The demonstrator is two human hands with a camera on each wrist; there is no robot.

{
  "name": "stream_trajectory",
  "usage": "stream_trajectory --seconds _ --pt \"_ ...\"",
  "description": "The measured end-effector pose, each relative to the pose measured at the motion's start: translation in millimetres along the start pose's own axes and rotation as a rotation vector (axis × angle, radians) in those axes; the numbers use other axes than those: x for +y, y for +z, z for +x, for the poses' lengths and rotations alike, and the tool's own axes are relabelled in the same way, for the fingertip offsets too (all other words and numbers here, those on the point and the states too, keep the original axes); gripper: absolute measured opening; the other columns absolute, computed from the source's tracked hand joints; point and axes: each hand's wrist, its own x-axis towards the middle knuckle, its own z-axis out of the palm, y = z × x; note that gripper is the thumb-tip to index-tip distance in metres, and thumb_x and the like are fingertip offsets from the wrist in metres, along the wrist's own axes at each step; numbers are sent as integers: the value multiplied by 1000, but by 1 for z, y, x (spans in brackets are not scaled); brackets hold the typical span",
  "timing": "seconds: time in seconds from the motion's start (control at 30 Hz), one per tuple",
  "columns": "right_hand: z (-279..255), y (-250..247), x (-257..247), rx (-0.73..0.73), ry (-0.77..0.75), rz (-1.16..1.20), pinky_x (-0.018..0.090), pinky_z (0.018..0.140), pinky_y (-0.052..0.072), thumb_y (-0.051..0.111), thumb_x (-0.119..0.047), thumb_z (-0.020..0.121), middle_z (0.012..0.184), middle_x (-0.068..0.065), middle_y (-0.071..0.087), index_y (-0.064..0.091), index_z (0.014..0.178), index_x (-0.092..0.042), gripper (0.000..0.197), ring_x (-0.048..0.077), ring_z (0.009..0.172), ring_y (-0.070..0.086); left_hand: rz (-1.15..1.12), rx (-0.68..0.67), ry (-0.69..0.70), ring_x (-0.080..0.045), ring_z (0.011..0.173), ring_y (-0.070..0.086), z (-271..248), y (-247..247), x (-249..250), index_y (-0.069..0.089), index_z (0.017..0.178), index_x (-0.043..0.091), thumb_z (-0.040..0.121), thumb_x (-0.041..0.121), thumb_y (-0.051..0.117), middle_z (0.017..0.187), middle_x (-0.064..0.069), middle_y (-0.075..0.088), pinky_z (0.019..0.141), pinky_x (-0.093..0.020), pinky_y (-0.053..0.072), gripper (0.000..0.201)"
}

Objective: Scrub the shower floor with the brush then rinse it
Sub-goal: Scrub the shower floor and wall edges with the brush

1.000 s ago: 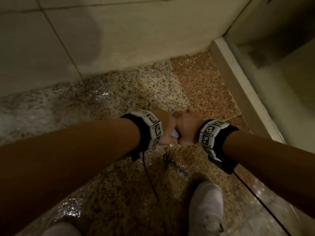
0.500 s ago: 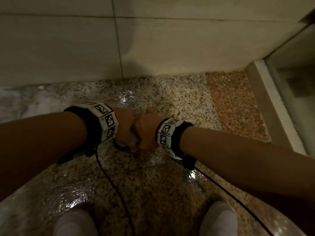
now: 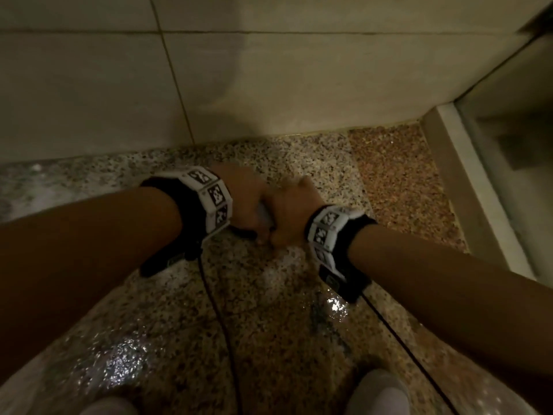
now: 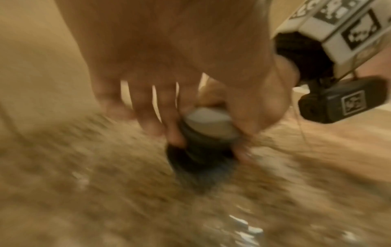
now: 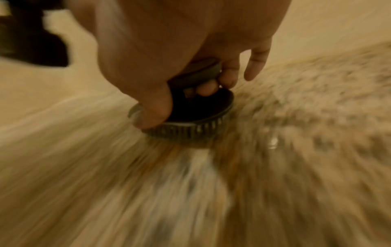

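On the speckled shower floor [image 3: 269, 339], a little way in front of the tiled far wall [image 3: 269, 85], I see both hands meeting over one round dark brush [image 5: 190, 120]. My left hand [image 3: 248, 202] has its fingers curled down around the pale top of the brush, gripping it from the left. My right hand [image 3: 291, 211] grips it from the right, thumb pressed on the rim and fingers hooked under the handle. The bristles rest on the floor; both wrist views are blurred, so finer detail escapes me. The floor shines wet in patches near me. Two pale shoes [image 3: 377, 393] stand at the near edge, and a raised curb [image 3: 466, 187] runs along the right.
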Motion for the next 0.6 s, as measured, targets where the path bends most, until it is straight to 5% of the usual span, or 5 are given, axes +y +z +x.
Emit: stream_trajectory --seconds 0.1,0.23,0.47,0.53,0.6 --pt "11 -16 2 40 86 20 53 107 25 60 -63 78 96 -2 58 54 104 -28 44 27 108 55 30 170 -46 -15 73 51 -2 -8 -9 63 90 24 81 50 61 68 9 47 71 -28 47 27" --pt "-10 8 -34 -123 -199 -135 52 105 30 61 -59 79 86 -2 56 61 96 -28 36 26 97 55 36 4 97 -9 86 59 -30 39 -3 63 99 30 67 73 57 89 15 60 84 -24 47 54" --pt "23 -30 -31 -10 17 -41 52 111 22 57 -65 81 121 4 60 53 129 -23 64 30 120 48 110 149 -70 -14 58 45 -20 8 -25 36 60 25 90 45 51 63 4 41 57 -22 40 39" --pt "14 -14 -32 -85 -57 -35 43 103 35 62 -58 82 118 3 61 58 125 -25 55 29 117 53 90 -4 -67 -7 55 41 -20 21 -15 45 67 24 91 39 57 65 7 43 50 -20 29 31" --pt "1 4 -33 -90 -111 -52 39 95 40 64 -53 80 112 1 64 61 115 -25 45 27 108 59 86 -62 -26 -14 75 59 -33 39 -5 62 90 22 89 41 59 86 4 61 66 -19 41 19"
